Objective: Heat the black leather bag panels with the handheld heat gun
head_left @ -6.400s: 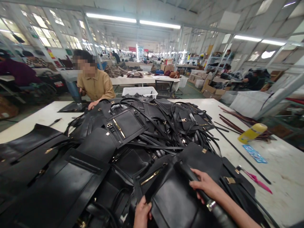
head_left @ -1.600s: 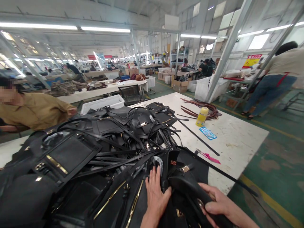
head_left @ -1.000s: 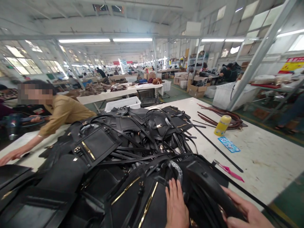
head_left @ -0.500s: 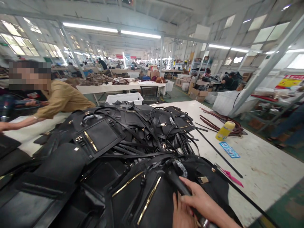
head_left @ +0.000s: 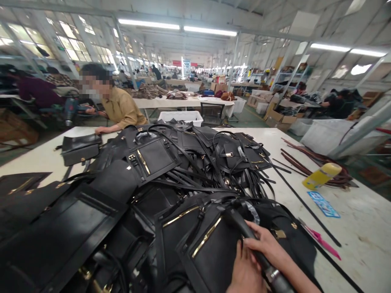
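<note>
Black bags with gold zips and buckles lie heaped on the white table (head_left: 363,219). At the lower right, my right hand (head_left: 270,246) grips a black tubular tool (head_left: 264,262) with a metal ring, slanting across a black bag (head_left: 207,252). Just below and left of it, my left hand (head_left: 247,270) rests on the same bag, its visible fingers stretched out and some fingertips hidden beside the tool. Crumpled clear plastic (head_left: 253,213) sticks out beyond the tool's far end. A gold clasp (head_left: 280,234) shows to the right of my right hand.
A person in a tan shirt (head_left: 126,106) holds a blue power tool (head_left: 71,109) beside a small black bag (head_left: 81,148). Right of the heap lie a yellow bottle (head_left: 322,176), a blue card (head_left: 324,204), pink-handled scissors (head_left: 325,244) and brown straps (head_left: 305,162). Behind is a white bin (head_left: 180,118).
The view has turned left, so the table and heap appear farther right. The person at the left is more upright, and the blue power tool is higher. My hands remain on the same bag.
</note>
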The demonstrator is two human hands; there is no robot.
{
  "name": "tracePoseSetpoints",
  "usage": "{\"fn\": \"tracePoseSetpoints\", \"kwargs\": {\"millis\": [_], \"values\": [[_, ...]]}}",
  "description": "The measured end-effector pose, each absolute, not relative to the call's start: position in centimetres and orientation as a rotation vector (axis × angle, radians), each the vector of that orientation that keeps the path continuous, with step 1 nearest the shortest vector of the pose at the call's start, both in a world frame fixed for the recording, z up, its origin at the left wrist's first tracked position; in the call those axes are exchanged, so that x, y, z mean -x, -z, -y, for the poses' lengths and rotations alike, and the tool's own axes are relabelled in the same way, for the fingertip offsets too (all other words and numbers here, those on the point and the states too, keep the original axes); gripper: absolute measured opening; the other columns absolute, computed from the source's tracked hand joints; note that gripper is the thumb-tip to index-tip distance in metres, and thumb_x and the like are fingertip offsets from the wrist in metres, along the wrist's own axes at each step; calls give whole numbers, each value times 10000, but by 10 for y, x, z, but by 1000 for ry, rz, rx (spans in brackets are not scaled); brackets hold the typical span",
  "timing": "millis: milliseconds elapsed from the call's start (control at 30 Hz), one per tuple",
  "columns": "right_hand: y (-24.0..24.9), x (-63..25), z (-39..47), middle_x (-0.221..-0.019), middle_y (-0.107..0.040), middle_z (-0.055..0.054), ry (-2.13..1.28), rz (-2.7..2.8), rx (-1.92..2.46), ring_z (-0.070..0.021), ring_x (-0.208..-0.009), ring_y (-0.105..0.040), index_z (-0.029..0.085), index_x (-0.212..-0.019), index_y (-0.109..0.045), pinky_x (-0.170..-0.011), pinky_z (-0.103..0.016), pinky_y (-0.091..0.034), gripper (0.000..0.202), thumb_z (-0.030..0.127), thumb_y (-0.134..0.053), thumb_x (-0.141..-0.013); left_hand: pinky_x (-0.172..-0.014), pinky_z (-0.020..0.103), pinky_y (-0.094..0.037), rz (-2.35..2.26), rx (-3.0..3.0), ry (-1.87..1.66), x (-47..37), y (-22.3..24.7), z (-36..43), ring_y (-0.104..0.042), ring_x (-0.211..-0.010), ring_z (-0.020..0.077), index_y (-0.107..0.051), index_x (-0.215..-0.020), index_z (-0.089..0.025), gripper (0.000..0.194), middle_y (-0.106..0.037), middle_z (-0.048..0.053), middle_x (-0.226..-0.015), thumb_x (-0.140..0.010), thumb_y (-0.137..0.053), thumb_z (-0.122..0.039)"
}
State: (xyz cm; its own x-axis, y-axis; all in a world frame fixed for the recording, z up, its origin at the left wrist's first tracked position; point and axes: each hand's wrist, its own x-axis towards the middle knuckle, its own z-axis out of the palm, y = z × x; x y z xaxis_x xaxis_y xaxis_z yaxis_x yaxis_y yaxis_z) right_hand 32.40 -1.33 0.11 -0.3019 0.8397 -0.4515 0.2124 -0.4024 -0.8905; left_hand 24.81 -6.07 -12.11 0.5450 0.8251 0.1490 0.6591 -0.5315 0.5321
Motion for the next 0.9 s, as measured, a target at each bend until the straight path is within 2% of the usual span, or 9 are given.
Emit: {"fn": "tracePoseSetpoints", "kwargs": {"millis": [133, 233, 300, 400, 533, 667, 800, 900], "values": [[-18, -341, 11, -591, -590, 23, -1750, 1301, 1379, -109, -410, -505, 129, -1325, -206, -395, -209, -444, 762, 309, -597, -695, -1030, 562, -212, -1153, -2250, -426, -244, 116, 61, -106, -1280, 348, -57, -1334, -92, 652, -168, 191, -1405, -811, -298, -399], [-33, -362, 20, -636, -607, 6, -1717, 1257, 1397, -113, -382, -499, 155, -1349, -104, -348, -216, -434, 869, 363, -616, -679, -1041, 559, -170, -1144, -2224, -439, -242, 120, 62, -31, -1282, 343, -54, -1332, -80, 688, -90, 208, -1413, -806, -292, -454], [-37, -371, 28, -594, -593, 18, -1705, 1270, 1453, -114, -360, -492, 159, -1352, -96, -331, -217, -433, 894, 372, -624, -663, -1042, 555, -169, -1152, -2214, -458, -242, 121, 63, -15, -1281, 345, -57, -1331, -77, 717, -61, 217, -1412, -796, -309, -482], [-33, -372, 36, -558, -573, 32, -1815, 1290, 1493, -108, -353, -500, 160, -1349, -134, -325, -195, -434, 852, 322, -615, -666, -1049, 534, -188, -1161, -2215, -481, -243, 123, 66, -32, -1288, 331, -31, -1333, -86, 683, -82, 201, -1417, -813, -306, -435], [-6, -359, 32, -531, -566, 32, -1916, 1268, 1515, -111, -346, -509, 133, -1342, -133, -311, -182, -434, 792, 291, -564, -696, -1052, 484, -240, -1204, -2275, -506, -246, 120, 69, -124, -1294, 298, -2, -1338, -127, 634, -186, 147, -1416, -826, -317, -329], [16, -357, 22, -421, -545, 36, -1951, 1311, 1473, -113, -291, -464, 90, -1331, -133, -298, -194, -429, 789, 315, -553, -702, -1037, 486, -272, -1221, -2283, -520, -248, 115, 71, -206, -1276, 309, -53, -1343, -141, 651, -256, 140, -1398, -809, -356, -358], [18, -363, 21, -495, -574, 19, -2042, 1325, 1470, -142, -322, -510, 113, -1342, -96, -299, -220, -434, 868, 367, -576, -665, -1047, 470, -260, -1225, -2218, -578, -246, 115, 73, -215, -1279, 283, -63, -1344, -146, 631, -280, 140, -1389, -819, -329, -373], [17, -352, 13, -468, -531, 39, -1867, 1387, 1477, -127, -308, -471, 76, -1307, -222, -305, -223, -408, 802, 400, -566, -660, -1042, 462, -273, -1233, -2266, -583, -249, 117, 73, -200, -1285, 284, -62, -1343, -116, 664, -263, 157, -1393, -809, -333, -404]]}}
